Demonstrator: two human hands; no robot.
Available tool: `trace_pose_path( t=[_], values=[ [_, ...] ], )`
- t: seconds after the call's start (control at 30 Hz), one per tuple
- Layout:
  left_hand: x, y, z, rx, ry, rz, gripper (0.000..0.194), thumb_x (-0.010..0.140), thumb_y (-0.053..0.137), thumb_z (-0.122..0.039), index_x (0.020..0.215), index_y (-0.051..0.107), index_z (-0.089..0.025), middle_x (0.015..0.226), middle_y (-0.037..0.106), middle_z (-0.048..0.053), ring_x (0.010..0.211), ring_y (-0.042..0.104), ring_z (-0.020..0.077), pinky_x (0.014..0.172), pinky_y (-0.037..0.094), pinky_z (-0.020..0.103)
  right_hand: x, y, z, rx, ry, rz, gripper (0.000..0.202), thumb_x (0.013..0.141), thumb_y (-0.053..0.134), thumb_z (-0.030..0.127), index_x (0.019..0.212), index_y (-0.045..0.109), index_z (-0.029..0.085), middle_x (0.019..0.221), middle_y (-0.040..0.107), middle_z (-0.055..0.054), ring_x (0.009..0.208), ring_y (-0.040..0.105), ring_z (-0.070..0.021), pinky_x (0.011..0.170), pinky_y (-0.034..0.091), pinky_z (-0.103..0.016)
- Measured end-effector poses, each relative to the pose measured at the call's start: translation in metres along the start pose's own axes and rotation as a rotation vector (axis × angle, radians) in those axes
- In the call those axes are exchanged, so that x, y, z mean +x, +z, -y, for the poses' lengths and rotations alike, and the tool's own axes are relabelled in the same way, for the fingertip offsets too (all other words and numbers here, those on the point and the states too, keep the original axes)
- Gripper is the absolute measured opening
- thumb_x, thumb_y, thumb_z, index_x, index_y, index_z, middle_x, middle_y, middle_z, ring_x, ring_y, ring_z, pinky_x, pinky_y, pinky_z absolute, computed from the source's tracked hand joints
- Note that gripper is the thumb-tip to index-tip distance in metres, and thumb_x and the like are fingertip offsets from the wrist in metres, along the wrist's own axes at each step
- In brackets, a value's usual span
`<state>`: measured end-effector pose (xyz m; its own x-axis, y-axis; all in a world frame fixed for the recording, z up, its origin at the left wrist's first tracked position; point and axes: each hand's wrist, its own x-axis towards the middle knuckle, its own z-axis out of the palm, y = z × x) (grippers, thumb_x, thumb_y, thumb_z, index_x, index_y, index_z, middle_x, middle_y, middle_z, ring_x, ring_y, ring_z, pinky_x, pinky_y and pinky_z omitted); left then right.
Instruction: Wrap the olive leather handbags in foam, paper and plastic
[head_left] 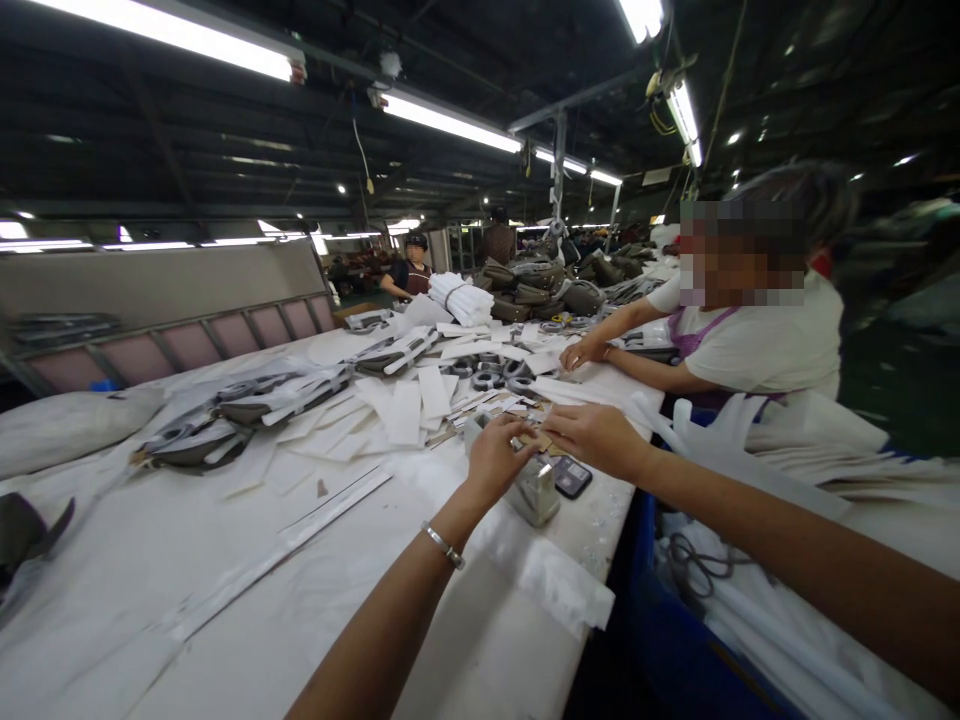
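Note:
My left hand (496, 458) is above a shiny grey box-like holder (536, 492) that looks like a tape dispenser. Its thumb and fingers are curled toward each other; what lies between them is too small to make out. Facing it from the right, my right hand (596, 437) has its fingertips pressed together over small brown card pieces (553, 441). Whatever it pinches is hidden from view. A dark phone (572, 477) lies flat just below my right hand, beside the holder.
White paper strips (406, 413), grey rolls (487, 381) and wrapped dark goods (247, 412) cover the table (300, 610). A co-worker (765, 330) reaches in from the right. A blue bin (675, 640) with white sheets stands against the right edge. Another person (412, 268) is behind.

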<state>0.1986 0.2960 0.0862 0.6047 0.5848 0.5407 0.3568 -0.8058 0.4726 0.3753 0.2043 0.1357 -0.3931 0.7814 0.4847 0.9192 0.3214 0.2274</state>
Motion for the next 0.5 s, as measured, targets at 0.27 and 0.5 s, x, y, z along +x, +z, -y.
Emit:
trace_pose_path(
  t=[0.27,0.5],
  values=[
    [-0.010,0.005,0.020,0.157,0.331,0.085,0.014,0.095,0.056,-0.025,0.096,0.070,-0.023,0.108,0.067,0.005,0.102,0.060,0.0192,0.088,0.050,0.032,-0.037,0.029,0.014,0.030,-0.047,-0.070,0.019,0.096,0.053,0.024,0.092,0.071,0.022,0.087,0.073,-0.004,0.075,0.065,-0.0135,0.064,0.043,-0.022],
    [-0.020,0.007,0.031,0.270,0.542,0.177,0.023,0.099,0.045,-0.021,0.108,0.066,-0.020,0.118,0.066,0.007,0.108,0.059,0.0205,0.093,0.048,0.034,-0.054,0.039,0.025,0.058,-0.102,-0.102,0.023,0.097,0.048,0.019,0.098,0.071,0.023,0.089,0.074,-0.006,0.079,0.067,-0.0158,0.071,0.050,-0.026]
  ],
)
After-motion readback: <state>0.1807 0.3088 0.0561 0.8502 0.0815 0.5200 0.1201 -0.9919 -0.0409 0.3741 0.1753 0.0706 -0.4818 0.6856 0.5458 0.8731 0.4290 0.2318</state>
